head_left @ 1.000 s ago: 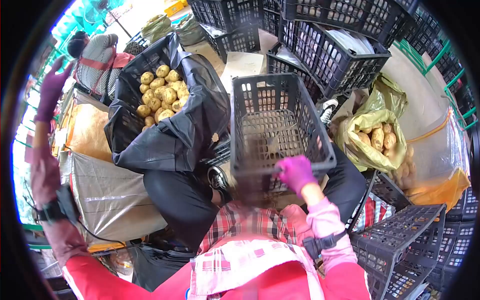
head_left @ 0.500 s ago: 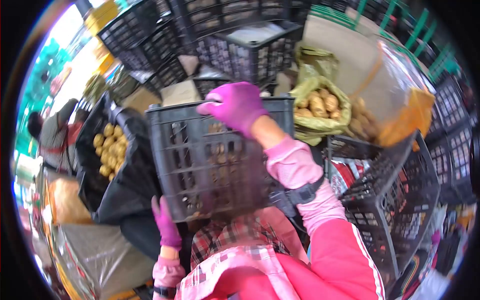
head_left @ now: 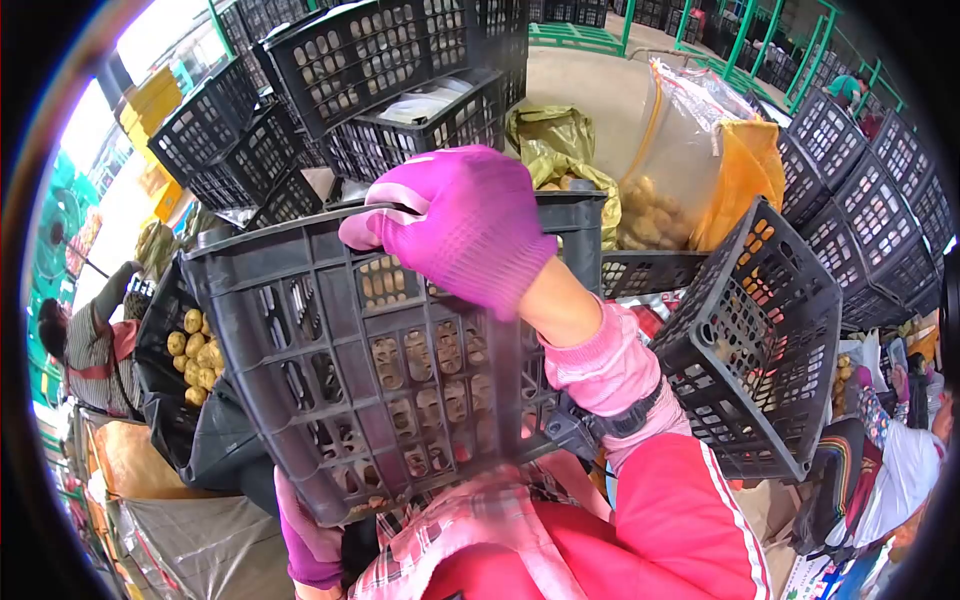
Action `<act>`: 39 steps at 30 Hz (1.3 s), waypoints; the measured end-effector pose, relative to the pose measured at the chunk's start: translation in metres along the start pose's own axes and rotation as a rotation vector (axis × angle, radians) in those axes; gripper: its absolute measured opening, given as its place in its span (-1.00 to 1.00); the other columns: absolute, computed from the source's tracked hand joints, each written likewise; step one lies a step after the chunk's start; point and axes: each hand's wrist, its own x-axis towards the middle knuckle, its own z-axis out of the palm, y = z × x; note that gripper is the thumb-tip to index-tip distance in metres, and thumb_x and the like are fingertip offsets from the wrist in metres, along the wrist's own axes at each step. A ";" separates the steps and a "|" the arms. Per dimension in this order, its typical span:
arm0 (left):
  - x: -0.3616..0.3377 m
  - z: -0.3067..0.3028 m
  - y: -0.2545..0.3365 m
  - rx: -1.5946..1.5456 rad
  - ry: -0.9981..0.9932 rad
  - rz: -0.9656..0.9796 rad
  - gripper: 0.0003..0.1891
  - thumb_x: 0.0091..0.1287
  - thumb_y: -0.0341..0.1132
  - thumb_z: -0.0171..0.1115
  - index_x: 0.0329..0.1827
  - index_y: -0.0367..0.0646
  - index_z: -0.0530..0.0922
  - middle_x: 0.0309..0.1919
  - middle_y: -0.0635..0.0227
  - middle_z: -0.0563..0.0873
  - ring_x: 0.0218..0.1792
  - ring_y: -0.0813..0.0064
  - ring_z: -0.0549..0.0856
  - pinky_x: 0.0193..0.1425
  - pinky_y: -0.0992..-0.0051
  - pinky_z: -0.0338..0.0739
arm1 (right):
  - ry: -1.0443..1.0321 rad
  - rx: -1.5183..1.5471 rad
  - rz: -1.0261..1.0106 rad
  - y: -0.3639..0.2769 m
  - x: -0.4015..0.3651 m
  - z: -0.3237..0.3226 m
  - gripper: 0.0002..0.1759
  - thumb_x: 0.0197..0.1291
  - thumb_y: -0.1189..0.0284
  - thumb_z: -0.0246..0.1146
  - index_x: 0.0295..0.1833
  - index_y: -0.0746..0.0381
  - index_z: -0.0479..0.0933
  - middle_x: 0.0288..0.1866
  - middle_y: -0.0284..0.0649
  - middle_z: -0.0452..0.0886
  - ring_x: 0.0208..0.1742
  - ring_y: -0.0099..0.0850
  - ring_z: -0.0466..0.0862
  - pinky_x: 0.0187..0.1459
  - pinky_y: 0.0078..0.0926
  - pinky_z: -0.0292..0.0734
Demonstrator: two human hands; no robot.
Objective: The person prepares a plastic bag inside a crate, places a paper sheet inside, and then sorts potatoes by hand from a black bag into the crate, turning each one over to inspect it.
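Observation:
A black plastic crate (head_left: pixel 430 400) is tilted in front of my body, its slotted side toward me, with brownish shapes showing through the slots. My right hand (head_left: pixel 455 225), in a purple glove, is closed over its upper rim. At the crate's lower left corner is my left hand (head_left: pixel 308 530), also gloved, pressed against the edge with its fingertips hidden by the crate. Just left of the crate, a black sack (head_left: pixel 215 430) stands open with potatoes (head_left: pixel 197 355) in it. Behind the crate, a yellow-green sack (head_left: pixel 590 175) is partly covered.
Another black crate (head_left: pixel 750 345) lies tilted on my right. Stacked crates (head_left: pixel 380 60) rise ahead, with more stacks (head_left: pixel 865 215) at far right. A clear bag (head_left: pixel 655 190) holds potatoes beside an orange sack (head_left: pixel 745 180). A person (head_left: pixel 100 345) in a striped top is at left.
The crate has come closer and tilted, its left side swinging left and down. My left hand has moved from beside the crate to its lower corner. The view has turned right.

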 end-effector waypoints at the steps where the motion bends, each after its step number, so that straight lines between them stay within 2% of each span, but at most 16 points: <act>1: -0.002 0.000 0.000 0.015 -0.084 -0.006 -0.37 0.16 -0.46 0.43 0.31 -0.24 0.36 0.12 0.11 0.63 -0.03 0.30 0.70 0.01 0.35 0.64 | 0.042 0.004 -0.031 -0.010 -0.001 -0.012 -0.54 0.05 -0.12 0.37 -0.50 0.06 0.68 -0.48 -0.15 0.68 -0.38 -0.11 0.69 -0.27 -0.16 0.54; 5: -0.005 -0.026 0.016 0.517 -0.184 0.132 -0.54 0.14 -0.40 0.43 0.13 -0.24 0.53 -0.03 0.24 0.70 -0.05 0.40 0.70 -0.02 0.38 0.61 | 0.255 0.044 -0.216 -0.038 0.002 -0.057 -0.54 0.02 -0.08 0.41 -0.57 0.09 0.64 -0.55 -0.18 0.65 -0.48 -0.15 0.66 -0.38 -0.18 0.49; 6: -0.009 -0.026 0.003 0.191 0.012 0.032 -0.50 0.22 -0.34 0.37 0.22 -0.25 0.47 0.06 0.24 0.67 0.02 0.39 0.67 0.05 0.38 0.60 | 0.258 0.071 -0.213 -0.050 0.004 -0.077 -0.55 0.02 -0.07 0.43 -0.56 0.09 0.65 -0.56 -0.19 0.64 -0.50 -0.18 0.66 -0.40 -0.21 0.50; 9: 0.002 -0.027 0.045 0.205 0.240 0.249 -0.50 0.30 -0.33 0.30 0.27 -0.27 0.40 0.12 0.23 0.63 0.09 0.38 0.63 0.12 0.36 0.58 | 0.401 0.252 -0.217 -0.084 0.002 -0.124 -0.63 0.01 0.00 0.47 -0.53 0.07 0.72 -0.64 -0.26 0.61 -0.60 -0.30 0.63 -0.45 -0.35 0.51; 10: 0.007 -0.029 0.041 0.107 0.220 0.249 -0.48 0.34 -0.35 0.28 0.33 -0.23 0.35 0.16 0.24 0.58 0.14 0.38 0.60 0.16 0.31 0.58 | 0.300 0.002 -0.267 -0.099 -0.001 -0.150 -0.66 0.08 0.08 0.43 -0.28 0.15 0.78 -0.49 -0.30 0.71 -0.42 -0.45 0.71 -0.31 -0.49 0.54; 12: 0.044 -0.044 0.021 -0.207 -0.001 -0.097 -0.49 0.39 -0.35 0.22 0.38 -0.17 0.33 0.16 0.23 0.55 0.17 0.38 0.60 0.19 0.25 0.59 | 0.285 0.132 -0.418 -0.124 -0.005 -0.199 -0.72 0.19 0.21 0.43 -0.28 0.24 0.74 -0.47 -0.33 0.68 -0.43 -0.61 0.62 -0.32 -0.64 0.54; 15: 0.071 0.010 0.096 -1.095 -0.239 0.206 -0.53 0.49 -0.38 0.12 0.45 -0.17 0.32 0.35 0.11 0.47 0.32 0.15 0.54 0.37 -0.06 0.51 | 0.279 0.084 -0.759 -0.120 0.009 -0.270 -0.77 0.28 0.32 0.39 -0.23 0.30 0.72 -0.41 -0.34 0.67 -0.40 -0.66 0.58 -0.29 -0.71 0.53; 16: 0.086 0.031 0.103 -0.860 -0.320 0.388 -0.52 0.51 -0.41 0.09 0.47 -0.18 0.30 0.44 0.06 0.41 0.37 0.11 0.50 0.40 -0.05 0.49 | 0.256 -0.054 -0.794 -0.126 0.000 -0.295 -0.77 0.29 0.33 0.36 -0.18 0.31 0.71 -0.37 -0.32 0.68 -0.36 -0.64 0.59 -0.25 -0.69 0.53; 17: 0.089 0.051 0.138 -0.838 -0.339 0.484 -0.54 0.49 -0.45 0.07 0.44 -0.23 0.33 0.29 0.10 0.52 0.28 0.18 0.57 0.33 0.13 0.51 | 0.235 -0.185 -0.835 -0.132 -0.009 -0.319 -0.77 0.30 0.34 0.33 -0.14 0.32 0.71 -0.32 -0.31 0.68 -0.32 -0.62 0.61 -0.21 -0.68 0.54; 18: 0.092 0.072 0.173 -0.819 -0.357 0.581 -0.57 0.47 -0.50 0.05 0.40 -0.28 0.36 0.15 0.13 0.64 0.18 0.24 0.65 0.25 0.32 0.54 | 0.268 -0.215 -0.709 -0.137 -0.025 -0.334 -0.72 0.30 0.30 0.32 -0.09 0.32 0.70 -0.25 -0.28 0.69 -0.25 -0.58 0.62 -0.13 -0.63 0.53; 20: 0.096 0.117 0.200 -0.593 -0.390 0.801 -0.46 0.32 -0.44 0.25 0.38 -0.25 0.38 0.10 0.17 0.66 0.12 0.31 0.66 0.23 0.34 0.54 | 0.334 -0.282 -0.453 -0.144 -0.055 -0.366 -0.61 0.29 0.22 0.29 0.02 0.32 0.68 -0.10 -0.22 0.71 -0.09 -0.51 0.64 0.03 -0.53 0.50; 22: 0.075 0.159 0.243 -0.885 -0.590 0.765 -0.45 0.25 -0.32 0.42 0.29 -0.20 0.45 -0.03 0.26 0.69 0.00 0.41 0.69 0.15 0.36 0.57 | 0.411 -0.345 -0.193 -0.142 -0.086 -0.415 -0.50 0.29 0.14 0.26 0.13 0.32 0.66 0.05 -0.16 0.73 0.06 -0.44 0.67 0.19 -0.44 0.48; 26: 0.033 0.260 0.283 -0.982 -1.035 0.309 -0.57 0.52 0.04 0.11 0.07 -0.20 0.56 -0.25 0.33 0.67 -0.09 0.48 0.70 0.00 0.37 0.61 | 0.355 -0.679 -0.093 -0.123 -0.138 -0.474 -0.46 0.24 0.11 0.22 0.06 0.38 0.65 -0.32 -0.29 0.56 -0.16 -0.44 0.57 0.51 -0.19 0.12; 30: 0.029 0.284 0.282 -0.479 -1.408 0.278 -0.42 0.58 0.15 -0.07 -0.07 -0.28 0.61 -0.44 0.26 0.66 -0.21 0.35 0.74 -0.09 0.30 0.62 | 0.149 -0.865 -0.052 -0.091 -0.184 -0.481 -0.60 0.22 0.23 0.19 -0.12 0.39 0.63 -0.36 -0.24 0.58 -0.18 -0.36 0.59 0.57 0.07 0.05; 34: 0.055 0.321 0.238 -0.135 -1.193 0.918 -0.47 0.53 0.12 0.04 0.01 -0.27 0.61 -0.35 0.12 0.71 -0.19 0.21 0.75 -0.01 0.23 0.61 | 0.199 -0.764 0.031 -0.052 -0.255 -0.471 -0.70 0.13 0.40 0.16 -0.10 0.37 0.58 -0.16 -0.15 0.63 -0.03 -0.26 0.62 0.58 0.16 0.00; 39: 0.101 0.250 0.186 -0.350 -1.168 0.650 -0.66 0.51 -0.07 0.15 0.14 -0.10 0.61 -0.11 0.15 0.75 -0.05 0.32 0.74 0.08 0.33 0.60 | 0.073 -0.758 0.135 -0.066 -0.270 -0.466 -0.60 0.06 0.34 0.12 -0.04 0.37 0.54 0.04 -0.07 0.57 0.23 -0.19 0.52 0.62 0.11 -0.16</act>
